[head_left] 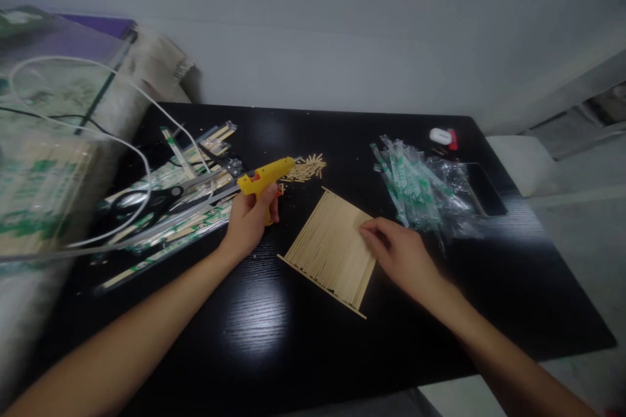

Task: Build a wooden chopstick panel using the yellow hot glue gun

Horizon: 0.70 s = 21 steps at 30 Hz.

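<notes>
My left hand [249,218] is wrapped round the handle of a yellow glue gun [267,174], whose nozzle points right toward a heap of short cut stick pieces [308,168]. To the right lies a flat panel of wooden sticks [330,241], side by side, with a crosswise stick along its near edge and another along its far edge. At the panel's right edge, my right hand [391,244] has its thumb and fingertips pinched together. Whether a stick or the panel edge is between those fingertips is hidden.
Wrapped chopsticks [180,228] and black-handled scissors [156,199] lie at left, with a white cable [147,176] looping over them. Empty plastic wrappers [411,176], a phone [484,189] and a white earbud case [440,137] are at right on the black table [313,358].
</notes>
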Tool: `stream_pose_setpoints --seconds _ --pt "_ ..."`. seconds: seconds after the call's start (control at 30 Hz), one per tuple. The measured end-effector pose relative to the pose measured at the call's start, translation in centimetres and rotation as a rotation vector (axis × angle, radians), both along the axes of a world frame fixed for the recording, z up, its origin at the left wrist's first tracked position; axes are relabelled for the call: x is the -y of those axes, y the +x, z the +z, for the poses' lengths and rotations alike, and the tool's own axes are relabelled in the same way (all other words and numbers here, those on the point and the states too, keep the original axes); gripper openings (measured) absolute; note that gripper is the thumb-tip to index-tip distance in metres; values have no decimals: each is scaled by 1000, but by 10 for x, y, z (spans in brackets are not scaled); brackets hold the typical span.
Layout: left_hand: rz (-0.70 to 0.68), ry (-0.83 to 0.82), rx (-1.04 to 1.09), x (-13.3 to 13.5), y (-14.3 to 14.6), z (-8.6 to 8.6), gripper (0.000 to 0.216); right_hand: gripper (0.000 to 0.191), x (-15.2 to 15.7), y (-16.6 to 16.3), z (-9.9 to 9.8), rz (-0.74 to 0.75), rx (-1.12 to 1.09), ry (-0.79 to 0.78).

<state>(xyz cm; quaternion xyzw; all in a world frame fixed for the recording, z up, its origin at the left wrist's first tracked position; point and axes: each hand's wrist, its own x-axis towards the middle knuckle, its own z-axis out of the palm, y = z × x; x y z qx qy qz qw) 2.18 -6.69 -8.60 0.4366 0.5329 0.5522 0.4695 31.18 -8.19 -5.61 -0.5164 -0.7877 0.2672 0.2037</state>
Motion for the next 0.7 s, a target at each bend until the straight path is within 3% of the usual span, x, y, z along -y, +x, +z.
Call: stream_pose_setpoints --seconds 0.17,0.3,0.43,0.53,0.7 --pt "-79 -34 -20 0 1 4 36 16 21 24 -7 -224 -80 -52" --pt "-193 -86 39 4 7 10 37 23 32 27 -7 -357 -287 -206" --pt "-283 -148 80 10 13 14 36 27 30 19 -2 -370 -439 -342" --pt "-272 -180 109 10 13 15 36 27 23 14 1 -347 -455 -383" --pt "-261 -250 179 8 12 16 37 23 6 2 -1 -298 -422 -318"
